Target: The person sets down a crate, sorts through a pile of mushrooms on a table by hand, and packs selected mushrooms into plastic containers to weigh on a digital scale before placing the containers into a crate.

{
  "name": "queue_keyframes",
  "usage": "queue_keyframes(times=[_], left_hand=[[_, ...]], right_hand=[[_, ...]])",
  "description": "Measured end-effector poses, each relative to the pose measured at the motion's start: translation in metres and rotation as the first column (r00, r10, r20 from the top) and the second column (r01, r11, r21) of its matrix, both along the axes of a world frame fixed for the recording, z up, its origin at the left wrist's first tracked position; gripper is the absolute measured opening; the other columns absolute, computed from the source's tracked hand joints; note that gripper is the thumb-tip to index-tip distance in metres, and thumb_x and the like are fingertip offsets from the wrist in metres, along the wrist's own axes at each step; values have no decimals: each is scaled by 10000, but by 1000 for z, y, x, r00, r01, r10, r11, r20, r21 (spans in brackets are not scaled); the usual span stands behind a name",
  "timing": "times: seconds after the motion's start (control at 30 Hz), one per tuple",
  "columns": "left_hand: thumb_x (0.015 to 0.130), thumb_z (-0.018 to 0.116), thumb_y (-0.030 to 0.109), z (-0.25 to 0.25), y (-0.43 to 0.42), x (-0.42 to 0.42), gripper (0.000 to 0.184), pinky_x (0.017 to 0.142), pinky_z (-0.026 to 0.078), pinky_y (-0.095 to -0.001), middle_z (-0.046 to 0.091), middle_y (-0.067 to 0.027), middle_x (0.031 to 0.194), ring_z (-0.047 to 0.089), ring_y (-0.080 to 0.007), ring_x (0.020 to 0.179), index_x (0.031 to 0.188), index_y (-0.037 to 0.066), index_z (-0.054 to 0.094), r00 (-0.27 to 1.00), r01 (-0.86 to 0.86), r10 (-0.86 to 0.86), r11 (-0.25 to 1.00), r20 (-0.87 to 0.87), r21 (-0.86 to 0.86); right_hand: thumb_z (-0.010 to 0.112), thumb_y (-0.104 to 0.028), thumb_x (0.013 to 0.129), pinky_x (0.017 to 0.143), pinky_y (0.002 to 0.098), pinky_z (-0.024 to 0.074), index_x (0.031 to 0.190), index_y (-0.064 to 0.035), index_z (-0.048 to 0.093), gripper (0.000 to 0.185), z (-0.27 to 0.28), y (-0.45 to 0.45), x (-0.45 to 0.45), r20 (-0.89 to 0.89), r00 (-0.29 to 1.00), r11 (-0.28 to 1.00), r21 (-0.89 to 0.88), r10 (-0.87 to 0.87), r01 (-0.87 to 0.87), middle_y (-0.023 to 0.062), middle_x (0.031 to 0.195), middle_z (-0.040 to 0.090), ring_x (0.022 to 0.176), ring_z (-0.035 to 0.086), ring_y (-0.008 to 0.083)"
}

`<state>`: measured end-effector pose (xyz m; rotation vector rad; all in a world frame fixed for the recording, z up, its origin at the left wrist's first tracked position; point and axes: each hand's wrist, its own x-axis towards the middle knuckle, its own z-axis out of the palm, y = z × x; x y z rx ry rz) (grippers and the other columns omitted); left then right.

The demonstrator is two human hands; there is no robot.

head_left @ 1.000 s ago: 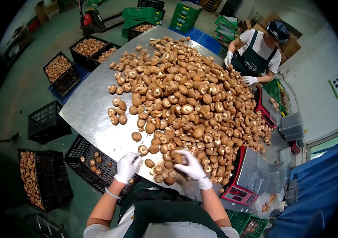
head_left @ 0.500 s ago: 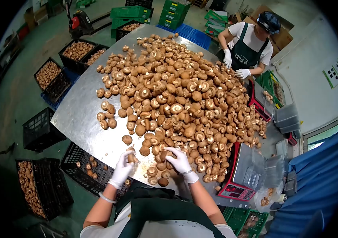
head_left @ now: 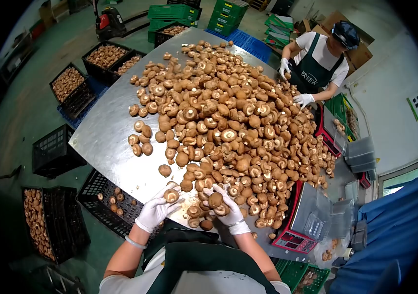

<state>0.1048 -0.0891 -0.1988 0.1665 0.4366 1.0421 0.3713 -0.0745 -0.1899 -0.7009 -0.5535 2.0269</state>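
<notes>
A big heap of brown shiitake mushrooms [head_left: 238, 122] covers much of the metal table [head_left: 108, 132]. My left hand [head_left: 154, 211], in a white glove, holds one mushroom [head_left: 171, 196] with its pale underside showing, near the table's front edge. Gloved as well, my right hand [head_left: 229, 211] has its fingers curled round a brown-capped mushroom [head_left: 215, 200], with another mushroom [head_left: 221, 209] against the palm. Several loose mushrooms [head_left: 194, 211] lie on the table between the two hands.
Below the table's left edge stands a black crate [head_left: 96, 193] with a few mushrooms. A red scale [head_left: 293, 240] and clear plastic boxes [head_left: 344, 215] are at the right. Across the table, a co-worker [head_left: 317, 63] in white gloves handles mushrooms. Filled crates [head_left: 67, 83] stand at left.
My left hand has turned, so its mushroom now shows the underside. My right hand has turned palm up with mushrooms in it. The whole view has shifted slightly.
</notes>
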Motion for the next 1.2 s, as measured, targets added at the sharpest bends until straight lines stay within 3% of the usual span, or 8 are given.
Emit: queue_keyframes(times=[0.13, 0.3, 0.63, 0.7, 0.83, 0.97, 1.1, 1.2], left_hand=[[818, 455, -21, 5, -1, 6, 648, 1026, 422, -362, 396, -199, 1402, 473, -285, 1239, 1431, -27, 244, 998, -36, 38, 999, -53, 37], [847, 530, 14, 50, -9, 23, 684, 1111, 244, -339, 283, -152, 1486, 279, -256, 1380, 1456, 15, 217, 461, 506, 273, 700, -844, 503], [906, 545, 102, 17, 4, 56, 397, 1022, 380, -332, 532, -137, 1272, 518, -248, 1171, 1276, -19, 466, 762, 213, 57, 918, -645, 334], [805, 650, 106, 11, 18, 53, 429, 965, 410, -370, 562, -134, 1162, 542, -297, 1084, 1196, -1, 511, -43, 438, 495, 791, -868, 428], [658, 764, 173, -22, 37, 56, 564, 946, 378, -412, 557, -150, 1091, 498, -333, 1062, 1144, 16, 526, -382, 646, 720, 656, -579, 389], [664, 767, 214, -19, 47, 55, 627, 974, 354, -410, 550, -128, 1054, 492, -316, 1049, 1202, 41, 495, -317, 590, 661, 699, -680, 405], [838, 546, 131, 16, 38, 52, 517, 983, 395, -329, 537, -127, 1223, 507, -188, 1140, 1328, 41, 406, 832, 62, 86, 967, -548, 246], [880, 428, 114, 34, 33, 55, 517, 1009, 408, -365, 487, -158, 1291, 499, -239, 1190, 1378, 14, 331, 952, 65, 5, 974, -307, 218]], right_hand=[[377, -402, 985, 865, 312, 507, 1344, -45, 390, 506, 1, 1, -8, 136, 978, 979, 110, 156, -172, 167, 1330, 470, 1120, 562, 270], [471, -402, 962, 772, 201, 428, 1307, -55, 442, 491, -7, -9, -38, 307, 914, 937, 141, 267, -321, 38, 1127, 555, 928, 524, 76], [486, -312, 957, 946, 275, 413, 1290, -19, 452, 445, -17, -23, -23, 199, 828, 850, -63, 524, -522, 84, 1224, 521, 1085, 522, 150], [502, -447, 925, 945, 308, 432, 1293, -37, 429, 556, -22, -31, -8, -126, 920, 927, 2, 371, -374, 129, 1251, 503, 1105, 538, 216], [472, -557, 898, 1018, 386, 387, 1253, -33, 434, 634, 11, -29, -3, -166, 960, 973, 101, 224, -209, 194, 1297, 466, 1244, 449, 298], [450, -537, 913, 1041, 410, 350, 1264, -26, 424, 620, -13, -35, 14, -104, 984, 985, 109, 146, -134, 208, 1340, 438, 1234, 449, 297], [450, -484, 933, 1002, 352, 370, 1343, 9, 362, 648, 14, -34, 15, 19, 997, 997, 16, 71, -72, 177, 1265, 486, 1166, 482, 248], [429, -447, 948, 988, 310, 401, 1399, 38, 282, 678, 7, -25, 14, 37, 993, 993, 1, 117, -117, 178, 1308, 462, 1166, 503, 214]])
